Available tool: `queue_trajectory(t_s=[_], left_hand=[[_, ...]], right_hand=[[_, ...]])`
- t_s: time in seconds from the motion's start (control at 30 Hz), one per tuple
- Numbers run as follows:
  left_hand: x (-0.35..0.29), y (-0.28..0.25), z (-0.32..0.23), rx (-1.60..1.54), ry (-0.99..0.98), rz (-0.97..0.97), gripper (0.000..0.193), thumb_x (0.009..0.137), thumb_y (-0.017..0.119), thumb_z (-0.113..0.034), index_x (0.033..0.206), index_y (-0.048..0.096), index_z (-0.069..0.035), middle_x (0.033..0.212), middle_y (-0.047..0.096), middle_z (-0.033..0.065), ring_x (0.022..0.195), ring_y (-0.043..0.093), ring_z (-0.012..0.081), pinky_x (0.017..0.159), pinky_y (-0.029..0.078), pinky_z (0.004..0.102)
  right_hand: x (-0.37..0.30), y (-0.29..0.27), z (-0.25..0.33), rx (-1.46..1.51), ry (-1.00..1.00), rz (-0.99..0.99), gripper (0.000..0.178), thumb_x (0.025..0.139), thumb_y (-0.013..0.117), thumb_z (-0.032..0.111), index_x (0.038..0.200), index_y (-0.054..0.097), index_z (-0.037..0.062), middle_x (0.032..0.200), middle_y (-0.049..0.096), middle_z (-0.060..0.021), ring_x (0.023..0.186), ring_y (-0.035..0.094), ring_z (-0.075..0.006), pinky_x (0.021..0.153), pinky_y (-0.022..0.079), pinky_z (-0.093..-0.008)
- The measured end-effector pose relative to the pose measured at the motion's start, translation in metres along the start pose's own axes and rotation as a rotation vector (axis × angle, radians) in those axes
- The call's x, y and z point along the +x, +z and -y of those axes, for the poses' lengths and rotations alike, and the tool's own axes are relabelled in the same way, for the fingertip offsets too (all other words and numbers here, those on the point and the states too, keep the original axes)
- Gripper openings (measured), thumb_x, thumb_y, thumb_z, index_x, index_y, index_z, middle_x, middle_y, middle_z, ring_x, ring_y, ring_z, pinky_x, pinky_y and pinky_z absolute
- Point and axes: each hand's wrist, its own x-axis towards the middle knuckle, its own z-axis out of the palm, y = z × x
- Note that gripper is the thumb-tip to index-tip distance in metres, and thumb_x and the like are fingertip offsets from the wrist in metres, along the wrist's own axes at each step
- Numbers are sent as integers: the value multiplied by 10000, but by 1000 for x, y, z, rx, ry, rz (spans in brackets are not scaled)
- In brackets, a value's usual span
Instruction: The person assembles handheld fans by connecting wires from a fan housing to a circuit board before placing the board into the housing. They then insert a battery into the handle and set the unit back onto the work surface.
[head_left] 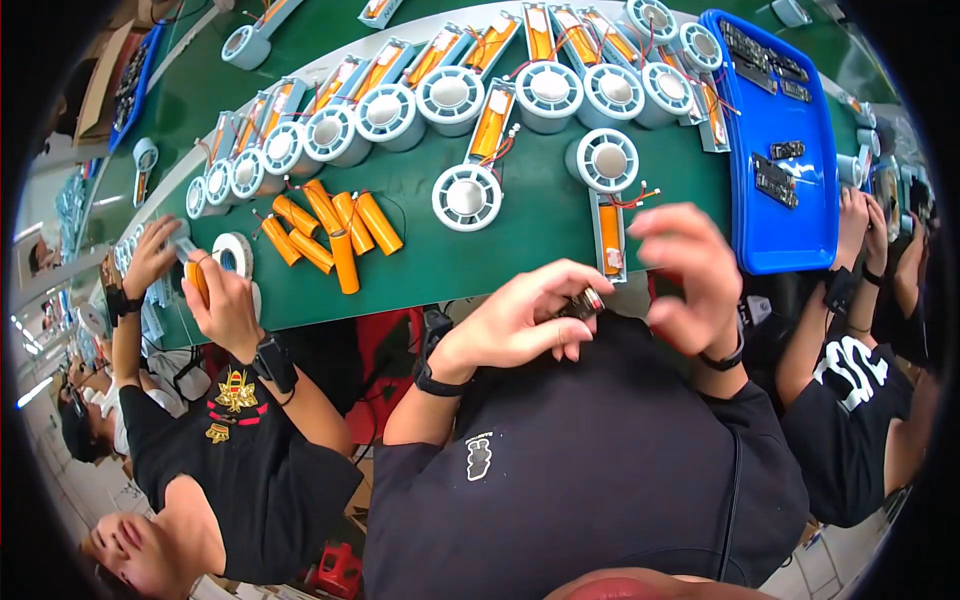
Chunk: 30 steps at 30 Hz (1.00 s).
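I saw a green tabletop point(430, 275) carrying a blue tray point(790, 238) and an arc of pale-blue fans point(450, 92). The right hand point(690, 272) held its fingers spread; the left hand point(525, 315) pinched a small dark part point(583, 303) between its fingers, by the near edge.

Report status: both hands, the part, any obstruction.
Left hand gripping small dark part. Right hand open, nothing seen in it. No obstruction seen between hands; nearest fan beyond them.

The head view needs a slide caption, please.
Left hand holds a small dark part, right hand open, by a green table.
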Motion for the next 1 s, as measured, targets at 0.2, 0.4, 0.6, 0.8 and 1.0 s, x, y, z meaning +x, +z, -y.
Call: queue_trajectory(t_s=[0.2, 0.4, 0.6, 0.8, 1.0], left_hand=[[26, 5, -4, 473, 302, -294, 297, 893, 684, 73, 1169, 594, 11, 969, 666, 68, 796, 694, 150, 676, 551, 257], [45, 0, -6, 923, 544, -463, 244, 821, 720, 84, 1028, 628, -7, 793, 579, 61, 715, 620, 175, 621, 493, 294], [48, 9, -13, 994, 359, -577, 297, 783, 709, 87, 1044, 634, -35, 845, 561, 106, 725, 612, 271, 634, 493, 390], [54, 7, -13, 1093, 468, -527, 385, 765, 688, 97, 1112, 659, -67, 858, 548, 104, 738, 616, 291, 633, 493, 412], [52, 0, -10, 1182, 455, -491, 452, 743, 678, 92, 1149, 694, -105, 881, 548, 102, 749, 620, 310, 634, 499, 417]], right_hand=[[7, -6, -38, -118, 275, -128, 282, 817, 741, -71, 1084, 674, -11, 1142, 676, -165, 844, 653, -177, 693, 501, -288], [-5, -1, -52, -77, 67, -25, 294, 725, 768, -119, 987, 700, -4, 997, 701, -134, 755, 650, -188, 623, 499, -273], [-17, 8, -46, -370, -68, -20, 266, 684, 778, -107, 921, 704, -11, 938, 689, -131, 759, 664, -256, 624, 527, -321], [-16, 21, -36, -274, -114, -35, 275, 685, 772, -107, 934, 696, -18, 940, 685, -134, 800, 663, -293, 674, 544, -357], [-17, 26, -34, -216, -132, 73, 275, 697, 754, -107, 953, 693, -25, 965, 683, -145, 830, 651, -333, 721, 550, -385]])
